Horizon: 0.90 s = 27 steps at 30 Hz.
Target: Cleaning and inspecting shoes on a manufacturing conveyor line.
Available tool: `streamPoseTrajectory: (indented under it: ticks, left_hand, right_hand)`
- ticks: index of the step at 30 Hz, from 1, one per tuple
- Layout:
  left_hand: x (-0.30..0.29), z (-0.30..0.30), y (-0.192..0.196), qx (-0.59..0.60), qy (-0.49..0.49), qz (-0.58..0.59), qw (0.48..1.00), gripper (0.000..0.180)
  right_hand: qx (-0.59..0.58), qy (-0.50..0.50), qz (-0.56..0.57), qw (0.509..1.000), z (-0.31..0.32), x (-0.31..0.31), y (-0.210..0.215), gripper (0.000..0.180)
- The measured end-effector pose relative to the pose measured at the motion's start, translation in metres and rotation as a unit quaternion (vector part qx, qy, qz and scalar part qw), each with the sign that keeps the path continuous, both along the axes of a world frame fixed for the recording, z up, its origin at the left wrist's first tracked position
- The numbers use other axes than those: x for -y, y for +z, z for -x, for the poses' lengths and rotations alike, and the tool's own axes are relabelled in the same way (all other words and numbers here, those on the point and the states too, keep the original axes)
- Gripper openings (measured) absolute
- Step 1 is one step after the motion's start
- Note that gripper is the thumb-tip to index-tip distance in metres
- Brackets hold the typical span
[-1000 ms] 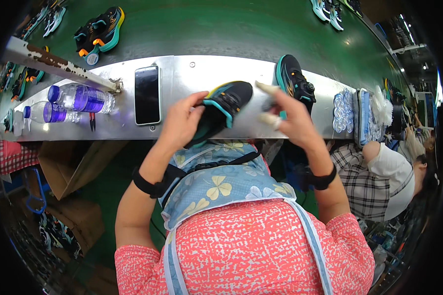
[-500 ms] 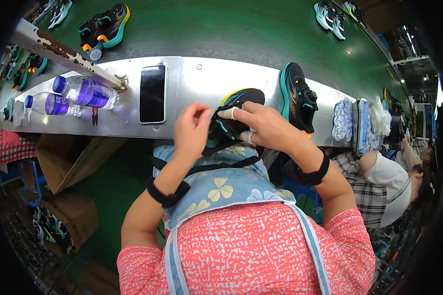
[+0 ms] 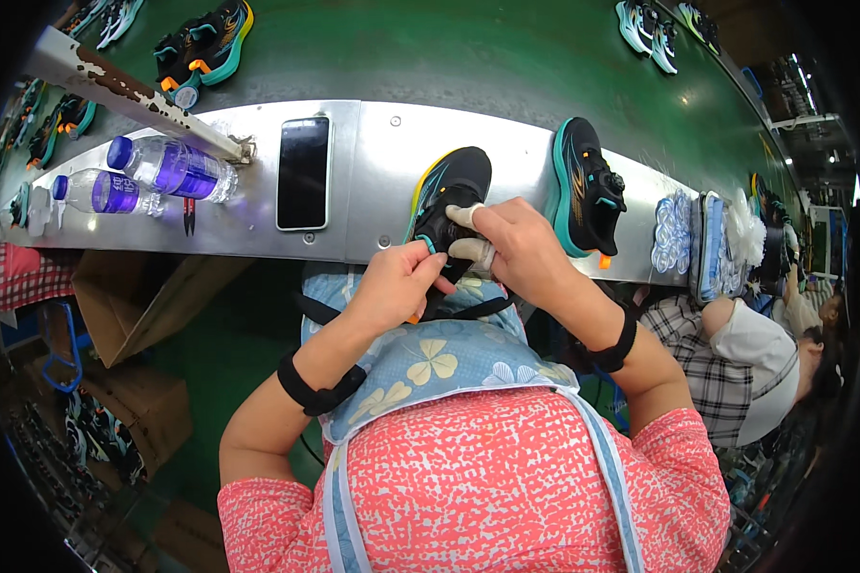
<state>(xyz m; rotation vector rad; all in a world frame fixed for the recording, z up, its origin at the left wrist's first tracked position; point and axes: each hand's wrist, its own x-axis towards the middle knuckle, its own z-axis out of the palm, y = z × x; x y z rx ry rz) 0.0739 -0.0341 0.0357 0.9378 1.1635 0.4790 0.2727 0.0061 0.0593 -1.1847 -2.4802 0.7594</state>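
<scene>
A black sneaker [image 3: 462, 172] with a yellow and teal sole lies at the table's front edge, toe pointing away from me. My left hand [image 3: 397, 285] is closed at its collar, thumb and index finger pinching near a small teal loop. My right hand [image 3: 526, 250] grips the shoe's tongue and lacing area from the right; pale covers wrap two of its fingertips. Both hands hide much of the heel and opening. To the right a matching sneaker [image 3: 588, 191], with a round dial and an orange heel tab, rests on the metal ledge.
The metal ledge [image 3: 365, 181] holds a phone [image 3: 304, 174], two water bottles [image 3: 183, 172] and small red-handled snippers [image 3: 189, 218]. A rusty post [image 3: 148, 105] rises at left. Bundled laces [image 3: 674, 234] lie at right, near a seated person [image 3: 745, 353]. More shoes [image 3: 222, 43] sit on the green belt [image 3: 449, 67].
My left hand has come down and right onto the shoe's collar. The shoe has turned so its toe points more straight away; my right hand still holds it.
</scene>
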Motion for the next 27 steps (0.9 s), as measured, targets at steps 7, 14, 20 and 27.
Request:
streamPoseTrajectory:
  ticks: [7,14,20,27]
  left_hand:
    - [0.007,0.002,-0.007,0.117,0.021,0.065,0.991,0.025]
    - [0.006,0.004,-0.006,0.115,0.024,0.062,0.991,0.027]
    - [0.007,0.001,-0.003,0.111,0.031,0.053,0.992,0.028]
    - [0.008,0.0,-0.002,0.085,0.032,0.05,0.995,0.027]
  right_hand:
    - [-0.11,-0.014,0.08,0.991,0.006,0.002,0.001,0.043]
    - [-0.13,-0.05,0.181,0.974,0.007,-0.006,0.014,0.045]
    - [-0.012,-0.051,-0.042,0.998,0.011,0.004,-0.005,0.043]
    - [-0.069,-0.018,-0.062,0.996,0.013,0.0,0.001,0.036]
